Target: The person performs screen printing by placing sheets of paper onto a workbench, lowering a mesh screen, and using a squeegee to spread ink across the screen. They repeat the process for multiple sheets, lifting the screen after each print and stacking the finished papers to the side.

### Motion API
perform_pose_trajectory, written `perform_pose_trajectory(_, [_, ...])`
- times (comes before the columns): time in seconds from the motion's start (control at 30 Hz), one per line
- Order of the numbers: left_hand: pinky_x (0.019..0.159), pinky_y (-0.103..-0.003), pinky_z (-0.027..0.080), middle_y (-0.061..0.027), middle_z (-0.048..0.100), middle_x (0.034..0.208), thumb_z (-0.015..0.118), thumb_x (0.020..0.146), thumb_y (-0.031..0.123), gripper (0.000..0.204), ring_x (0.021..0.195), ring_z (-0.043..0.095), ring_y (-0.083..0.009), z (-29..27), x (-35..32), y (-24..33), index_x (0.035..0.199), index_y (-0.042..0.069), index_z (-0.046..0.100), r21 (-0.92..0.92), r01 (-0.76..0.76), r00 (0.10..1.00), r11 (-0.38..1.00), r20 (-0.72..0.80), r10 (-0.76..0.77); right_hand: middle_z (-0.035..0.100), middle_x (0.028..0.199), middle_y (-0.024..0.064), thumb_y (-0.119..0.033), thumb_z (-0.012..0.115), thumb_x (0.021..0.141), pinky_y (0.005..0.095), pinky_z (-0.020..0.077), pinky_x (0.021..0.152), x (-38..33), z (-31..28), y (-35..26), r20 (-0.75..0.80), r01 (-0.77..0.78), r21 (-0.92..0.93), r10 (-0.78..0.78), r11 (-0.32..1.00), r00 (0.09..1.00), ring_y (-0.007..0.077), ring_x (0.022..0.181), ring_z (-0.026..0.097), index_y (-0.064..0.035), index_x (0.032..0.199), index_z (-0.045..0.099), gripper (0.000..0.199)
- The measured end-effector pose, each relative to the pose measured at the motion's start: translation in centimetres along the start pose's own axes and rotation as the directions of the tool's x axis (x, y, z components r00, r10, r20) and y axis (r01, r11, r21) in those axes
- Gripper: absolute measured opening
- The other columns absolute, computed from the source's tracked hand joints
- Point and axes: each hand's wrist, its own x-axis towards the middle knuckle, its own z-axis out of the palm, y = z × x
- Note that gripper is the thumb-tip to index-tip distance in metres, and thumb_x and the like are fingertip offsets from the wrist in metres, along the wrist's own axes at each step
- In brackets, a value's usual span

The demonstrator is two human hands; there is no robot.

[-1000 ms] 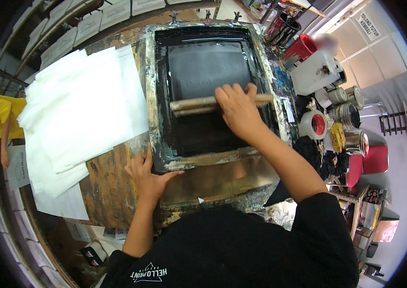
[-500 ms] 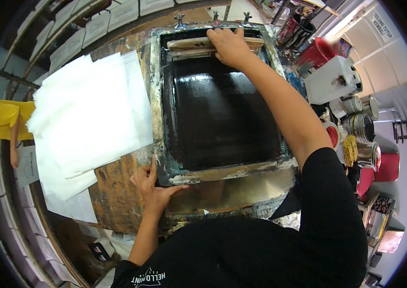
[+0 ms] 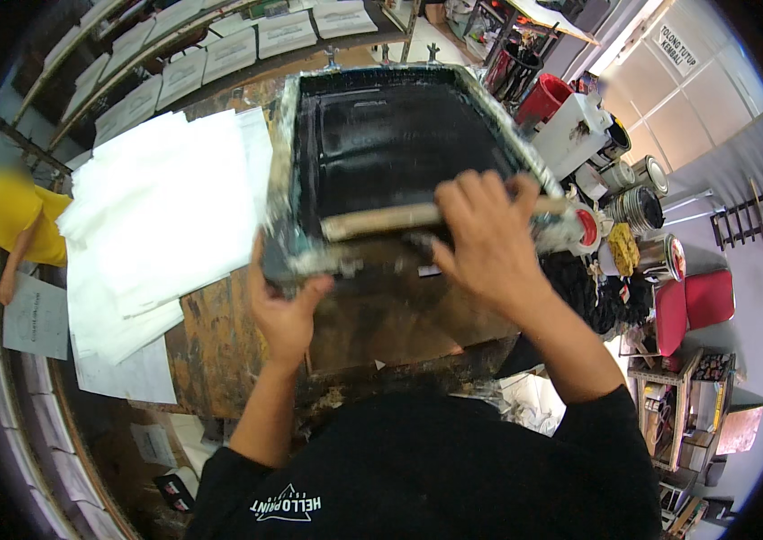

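Note:
A printing screen frame (image 3: 282,162) with a black ink-covered mesh (image 3: 390,144) is in front of me, its near edge apparently raised off the board (image 3: 381,315). My left hand (image 3: 280,315) grips the frame's near left corner, thumb and fingers around it. A wooden-handled squeegee (image 3: 381,220) lies across the near end of the mesh. My right hand (image 3: 494,238) is wrapped over the squeegee's right half, thumb on the near side. Motion blurs the near frame edge and hides part of it.
White paper sheets (image 3: 165,216) are stacked on the worn table at left. Ink cans (image 3: 665,256), a white jerrycan (image 3: 570,135) and a red bucket (image 3: 545,97) crowd the right. Clamps (image 3: 432,52) stand behind the frame. A person in yellow (image 3: 26,216) holds a printed sheet (image 3: 35,315) at far left.
My right hand has brought the squeegee from the far end of the screen to the near end. My left hand has closed on the near left corner, and the near edge looks lifted.

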Motion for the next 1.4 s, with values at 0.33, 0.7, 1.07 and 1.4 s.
perform_pose_trajectory(0.33, [0.078, -0.041, 0.054, -0.0166, 0.069, 0.121, 0.077, 0.1, 0.029, 0.03, 0.094, 0.067, -0.0289, 7.6, 21.0, -15.4, 0.107, 0.0, 0.072, 0.476, -0.204, 0.966, 0.855, 0.241, 0.096, 0.063, 0.077, 0.0099, -0.048, 0.048, 0.107, 0.0419, 0.0487, 0.071, 15.7, -7.2, 5.4, -0.236, 0.023, 0.0, -0.023, 1.0, 0.972, 0.0241, 0.071, 0.058, -0.007, 0.086, 0.065, 0.049])
perform_pose_trajectory(0.7, [0.071, -0.046, 0.055, -0.013, 0.072, 0.087, 0.073, 0.101, 0.025, 0.021, 0.078, 0.069, -0.0389, 10.1, 24.2, -15.8, 0.108, 0.006, 0.077, 0.577, -0.325, 0.946, 0.749, 0.204, 0.253, 0.064, 0.072, 0.0096, -0.059, 0.043, 0.109, 0.0415, 0.0515, 0.063, 20.1, -11.2, 2.5, -0.105, -0.194, 0.148, 0.21, 0.97, 0.972, 0.022, 0.067, 0.061, 0.0004, 0.085, 0.073, 0.071])
perform_pose_trajectory(1.07, [0.06, -0.031, 0.049, -0.0093, 0.067, 0.075, 0.064, 0.109, 0.018, 0.025, 0.063, 0.058, -0.0139, -17.5, 6.5, -11.6, 0.098, -0.004, 0.068, 0.674, 0.155, 0.845, 0.722, -0.469, 0.257, 0.059, 0.062, 0.0015, -0.068, 0.046, 0.107, 0.0316, 0.0417, 0.051, 17.3, -8.0, 3.2, -0.209, -0.04, 0.13, 0.067, 0.991, 0.976, 0.0147, 0.054, 0.052, -0.0051, 0.079, 0.07, 0.072])
perform_pose_trajectory(1.4, [0.083, -0.047, 0.053, -0.0215, 0.071, 0.11, 0.092, 0.085, 0.04, 0.064, 0.101, 0.068, -0.0364, -25.4, 4.8, -4.4, 0.123, -0.004, 0.066, 0.792, 0.501, 0.76, 0.349, -0.596, 0.26, 0.073, 0.097, 0.0278, -0.055, 0.055, 0.104, 0.0495, 0.0546, 0.084, 15.7, -5.2, 8.0, -0.217, 0.058, 0.026, -0.051, 0.998, 0.975, 0.0493, 0.092, 0.071, -0.0041, 0.128, 0.071, 0.058])
